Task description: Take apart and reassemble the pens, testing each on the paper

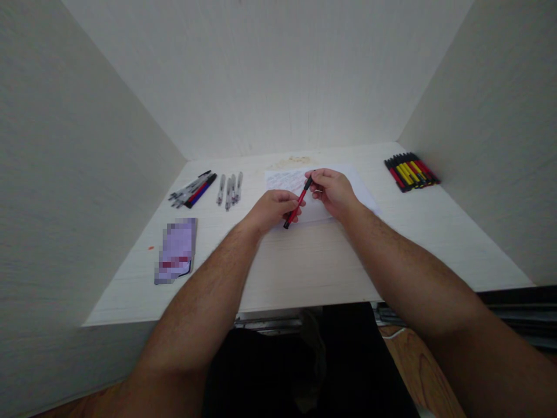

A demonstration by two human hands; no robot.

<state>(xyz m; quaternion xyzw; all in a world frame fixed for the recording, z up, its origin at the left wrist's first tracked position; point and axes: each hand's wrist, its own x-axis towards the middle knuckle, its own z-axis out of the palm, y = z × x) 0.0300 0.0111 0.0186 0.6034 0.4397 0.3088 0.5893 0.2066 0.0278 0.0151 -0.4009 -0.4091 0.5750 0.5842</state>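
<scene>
Between my two hands a red pen (297,204) with black ends is held at a slant above a sheet of paper (359,188). My left hand (278,210) pinches the red barrel near its lower end. At the upper black end, my right hand (329,188) has its fingers closed on the same pen. Rows of scribbled marks cover the paper's upper left part, and my hands hide some of the sheet.
Red and yellow pens (411,172) with black ends lie in a row at the right wall. Several clear pen tubes (230,190) lie left of the paper, beside a pile of assorted pens (192,189). A blurred purple item (177,249) rests at front left. Walls enclose the white table (304,267).
</scene>
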